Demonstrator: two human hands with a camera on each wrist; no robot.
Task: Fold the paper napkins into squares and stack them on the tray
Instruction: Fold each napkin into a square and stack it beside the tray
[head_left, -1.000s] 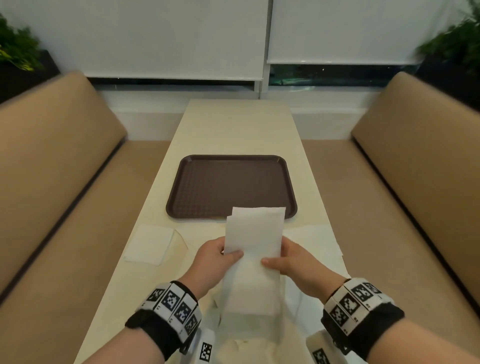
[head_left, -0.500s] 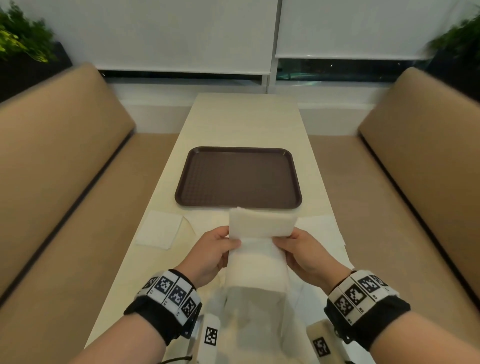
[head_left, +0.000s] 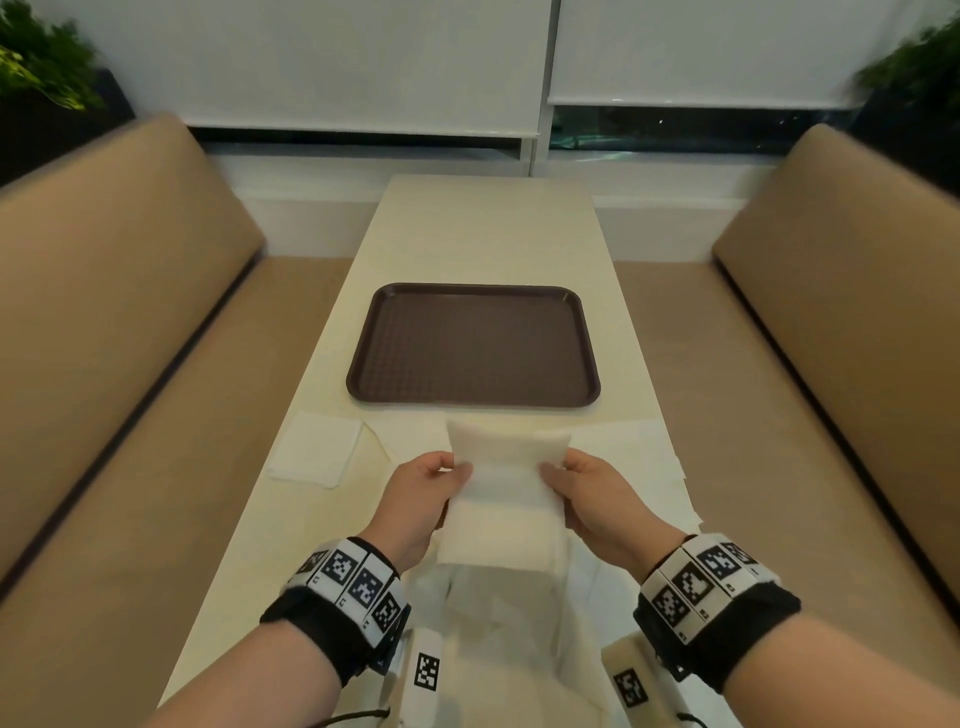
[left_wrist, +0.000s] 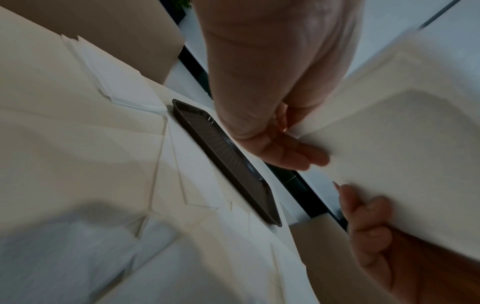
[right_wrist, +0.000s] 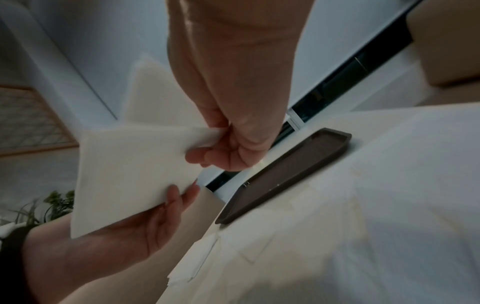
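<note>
Cream table, near edge: napkin held lengthwise toward tray, left hand and right hand pinching its sides

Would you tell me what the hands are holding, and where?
A paper napkin: left hand pinches its left edge, right hand its right edge.

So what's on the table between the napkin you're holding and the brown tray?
Only more flat white napkins on the table; nothing else before the tray, per the head view.
</note>
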